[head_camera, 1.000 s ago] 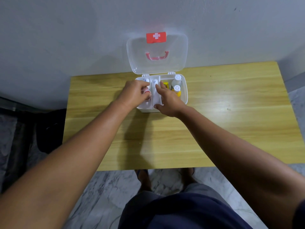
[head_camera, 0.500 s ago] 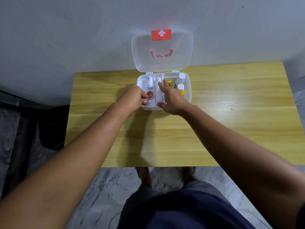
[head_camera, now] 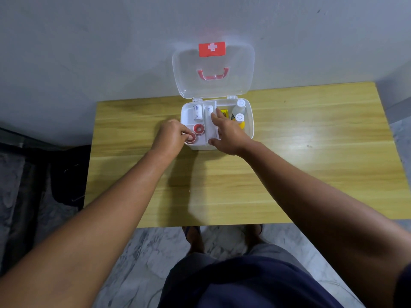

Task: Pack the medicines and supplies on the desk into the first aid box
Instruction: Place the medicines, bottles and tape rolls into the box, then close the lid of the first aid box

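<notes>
First aid box (head_camera: 250, 130) sits open at far edge of wooden desk (head_camera: 311, 163), clear lid (head_camera: 213, 72) propped against wall. Left hand (head_camera: 170, 137) at box's near-left corner, fingers pinched on red tape roll (head_camera: 190, 138) in small front compartment; second red roll (head_camera: 198, 129) right beside it. Right hand (head_camera: 228, 134) open, fingers spread, resting over middle divider. Two white bandage rolls (head_camera: 197, 112) in back sections. White-capped bottles (head_camera: 239, 112) plus yellow packet (head_camera: 224, 112) on right side.
</notes>
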